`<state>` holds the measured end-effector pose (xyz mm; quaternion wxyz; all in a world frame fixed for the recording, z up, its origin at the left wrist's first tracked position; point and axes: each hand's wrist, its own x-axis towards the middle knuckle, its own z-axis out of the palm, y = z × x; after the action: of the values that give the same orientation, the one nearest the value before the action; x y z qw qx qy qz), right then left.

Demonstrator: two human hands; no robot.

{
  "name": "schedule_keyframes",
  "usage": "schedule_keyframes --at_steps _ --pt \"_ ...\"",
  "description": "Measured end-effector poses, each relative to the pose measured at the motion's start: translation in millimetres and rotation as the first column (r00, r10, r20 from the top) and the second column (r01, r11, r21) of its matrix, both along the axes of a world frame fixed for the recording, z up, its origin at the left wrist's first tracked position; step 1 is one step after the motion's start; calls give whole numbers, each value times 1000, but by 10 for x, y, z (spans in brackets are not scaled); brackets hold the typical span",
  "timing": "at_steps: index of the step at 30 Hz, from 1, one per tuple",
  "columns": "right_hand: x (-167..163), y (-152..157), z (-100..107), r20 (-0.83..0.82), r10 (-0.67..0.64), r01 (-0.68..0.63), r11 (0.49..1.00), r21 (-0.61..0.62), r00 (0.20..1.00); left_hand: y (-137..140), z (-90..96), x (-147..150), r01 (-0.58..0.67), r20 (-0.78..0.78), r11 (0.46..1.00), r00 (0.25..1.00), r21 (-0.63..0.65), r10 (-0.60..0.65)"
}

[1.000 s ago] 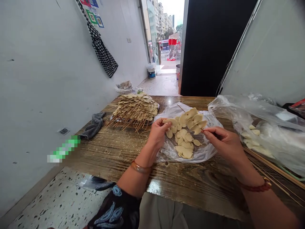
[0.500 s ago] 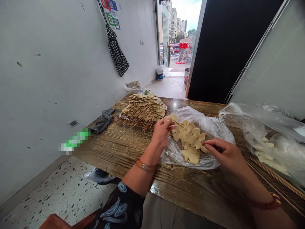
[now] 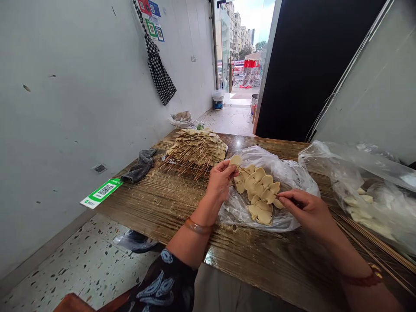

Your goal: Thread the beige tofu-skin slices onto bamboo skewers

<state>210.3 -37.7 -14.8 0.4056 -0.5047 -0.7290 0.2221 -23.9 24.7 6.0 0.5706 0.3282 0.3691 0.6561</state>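
Observation:
My left hand (image 3: pixel 222 177) is closed, with a pale, flat, oval slice (image 3: pixel 235 160) pinched between thumb and fingers. A thin wooden skewer (image 3: pixel 244 169) runs from this slice toward the right, over the other slices. Beyond them, my right hand (image 3: pixel 300 207) pinches a thin stick end at the right edge of the slices; the slices hide whether it is the same skewer. Below and between both hands, a heap of similar beige slices (image 3: pixel 260 184) lies on a clear plastic bag (image 3: pixel 227 215).
Left of the bag, a tall pile of skewered slices (image 3: pixel 198 145) sits on the wooden table (image 3: pixel 156 212). A grey cloth (image 3: pixel 140 167) and a green QR card (image 3: pixel 103 192) lie at the left edge. On the right are bare skewers (image 3: pixel 373 238) and another plastic bag (image 3: pixel 367 199) holding pale pieces.
The slice in my left hand has tipped a little more upright. My right hand has hardly moved, and the heap on the bag looks the same.

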Motion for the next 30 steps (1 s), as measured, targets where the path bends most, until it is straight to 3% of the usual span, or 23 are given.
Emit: schedule_keyframes --at_steps 12,18,22,26,28,30 --pt "19 13 -34 32 -29 30 1000 -3 999 10 -16 10 -27 -33 999 999 35 28" --pt "24 9 -43 59 -26 25 1000 16 998 23 -59 9 -72 -190 989 977 127 96" --pt "11 5 -36 111 -28 22 998 58 993 30 -85 7 -107 -372 963 907 246 195" --pt "12 -2 -36 135 -26 14 996 87 990 38 -101 6 -159 -530 910 769 383 358" --pt "16 -2 -40 140 -25 11 995 94 990 41 -107 5 -185 -579 880 691 437 433" --pt "19 0 -43 142 -28 14 995 97 990 47 -116 2 -195 -587 869 669 454 456"
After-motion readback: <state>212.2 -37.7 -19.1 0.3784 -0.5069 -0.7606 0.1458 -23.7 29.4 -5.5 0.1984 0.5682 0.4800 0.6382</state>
